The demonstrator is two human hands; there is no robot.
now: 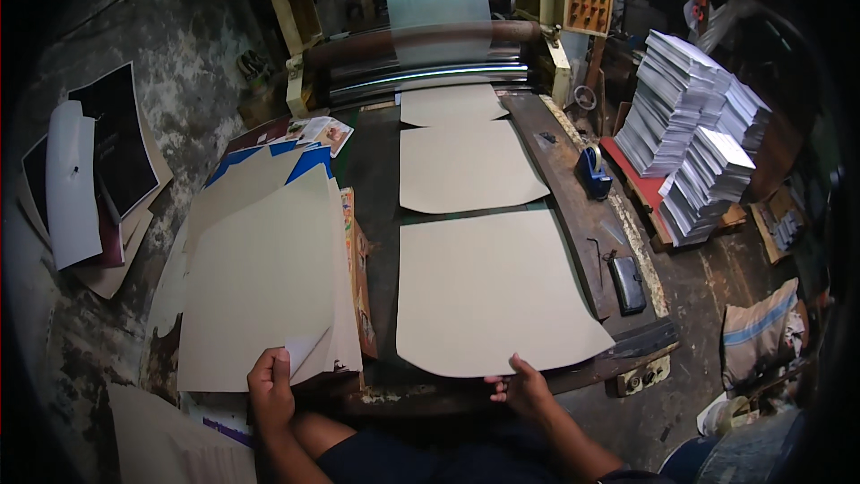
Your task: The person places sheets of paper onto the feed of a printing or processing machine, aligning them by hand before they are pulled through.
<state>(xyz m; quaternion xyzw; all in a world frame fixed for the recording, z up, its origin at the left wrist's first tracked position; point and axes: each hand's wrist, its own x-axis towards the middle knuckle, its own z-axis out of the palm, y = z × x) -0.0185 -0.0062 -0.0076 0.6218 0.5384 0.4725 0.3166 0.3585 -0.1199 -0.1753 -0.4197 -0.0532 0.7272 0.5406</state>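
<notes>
Grimy, mottled concrete floor (pixel 179 45) surrounds the workspace I'm looking down on, with a roller machine (pixel 421 45) at the far end and a long dark counter (pixel 573 206) running from it toward me. Off to the right, tall stacks of printed sheets (pixel 694 139) sit on a low red platform, and a striped sack (pixel 761 332) lies further down on the floor. To the left, some dark and white prints (pixel 90 170) are spread on the floor.

On the counter I see three beige sheets in a row: the nearest and biggest one (pixel 493 291), a middle one (pixel 466 166) beyond it, and a third (pixel 452 106) just under the rollers. Beside them on the left lies a fanned pile of beige sheets (pixel 260 278), with blue-printed edges showing at its far end.

My right hand (pixel 524 387) comes up from the lower edge, forearm angled inward, fingers loosely spread and pinching the near edge of the nearest sheet. My left hand (pixel 271 385) is closed round the near corner of the pile, thumb on top, curling up the corner of the top sheet.

Small things on the counter's right edge: a blue tape dispenser (pixel 593 170) and a black pouch (pixel 627 283).
</notes>
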